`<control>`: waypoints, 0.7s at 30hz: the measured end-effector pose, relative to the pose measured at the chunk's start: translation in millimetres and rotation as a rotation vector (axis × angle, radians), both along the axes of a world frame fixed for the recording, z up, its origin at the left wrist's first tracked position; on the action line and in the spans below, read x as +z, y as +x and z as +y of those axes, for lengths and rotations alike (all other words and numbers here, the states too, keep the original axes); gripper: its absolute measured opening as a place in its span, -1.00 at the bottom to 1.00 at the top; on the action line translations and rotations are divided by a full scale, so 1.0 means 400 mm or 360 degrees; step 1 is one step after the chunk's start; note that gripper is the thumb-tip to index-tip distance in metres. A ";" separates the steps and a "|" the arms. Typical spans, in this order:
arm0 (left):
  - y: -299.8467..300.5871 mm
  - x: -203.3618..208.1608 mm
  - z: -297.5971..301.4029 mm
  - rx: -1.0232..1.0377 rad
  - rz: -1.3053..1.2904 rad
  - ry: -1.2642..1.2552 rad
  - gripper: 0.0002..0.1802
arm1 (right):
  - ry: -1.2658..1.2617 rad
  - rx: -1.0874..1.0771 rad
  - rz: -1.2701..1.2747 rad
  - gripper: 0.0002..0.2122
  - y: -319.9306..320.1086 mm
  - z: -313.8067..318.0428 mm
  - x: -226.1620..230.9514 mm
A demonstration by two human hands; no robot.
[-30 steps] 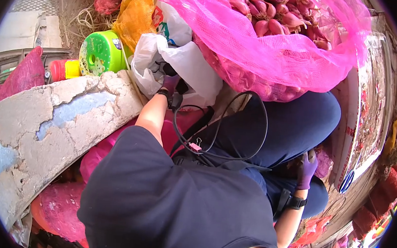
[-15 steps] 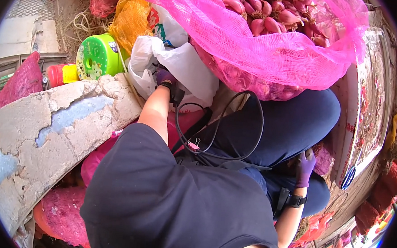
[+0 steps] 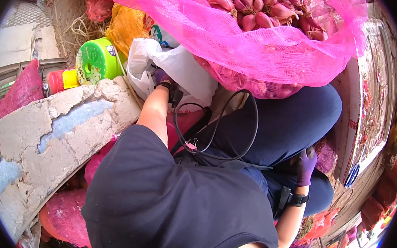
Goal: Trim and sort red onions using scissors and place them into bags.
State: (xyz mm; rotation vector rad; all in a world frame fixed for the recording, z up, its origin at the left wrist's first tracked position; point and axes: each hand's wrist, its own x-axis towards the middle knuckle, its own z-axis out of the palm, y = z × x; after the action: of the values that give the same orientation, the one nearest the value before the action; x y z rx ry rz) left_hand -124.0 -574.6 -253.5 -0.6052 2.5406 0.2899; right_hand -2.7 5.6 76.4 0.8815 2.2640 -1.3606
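Observation:
My left hand (image 3: 162, 78), in a purple glove, reaches into the opening of a white plastic bag (image 3: 184, 69); its fingers are hidden inside, so what it holds does not show. My right hand (image 3: 306, 166), also gloved in purple, rests by my right thigh next to a small pink mesh bundle (image 3: 326, 157). A big pink mesh sack (image 3: 260, 49) full of red shallots (image 3: 249, 9) lies in front of my knees. A black cable (image 3: 216, 134) loops across my lap.
A cracked concrete block (image 3: 53, 131) sits at my left. Behind it stand a green round container (image 3: 96, 60) and a red and yellow bottle (image 3: 62, 79). An orange mesh bag (image 3: 127, 25) lies by the white bag. More pink mesh sacks (image 3: 19, 91) lie at left.
My left hand has pushed a little further up into the white bag. The view has shifted slightly. My right hand has stayed by my thigh.

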 end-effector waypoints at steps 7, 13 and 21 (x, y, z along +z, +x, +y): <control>0.000 0.025 0.013 -0.0288 -0.0039 0.0082 -0.48 | 0.0049 0.0019 0.0077 -0.82 0.022 0.021 -0.027; 0.010 0.042 0.025 -0.0524 -0.0063 0.0153 -0.49 | 0.0211 0.0126 0.0101 -0.80 0.035 0.042 -0.051; -0.008 0.068 0.033 -0.0830 -0.0089 0.0240 -0.52 | -0.0052 -0.0056 0.0111 -0.84 0.001 -0.017 -0.003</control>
State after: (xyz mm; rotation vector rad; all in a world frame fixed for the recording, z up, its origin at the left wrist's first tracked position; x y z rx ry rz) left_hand -127.4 -561.4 -226.3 0.1117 2.4845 0.2658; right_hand -2.4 -1.3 75.2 0.8801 2.2812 -1.4606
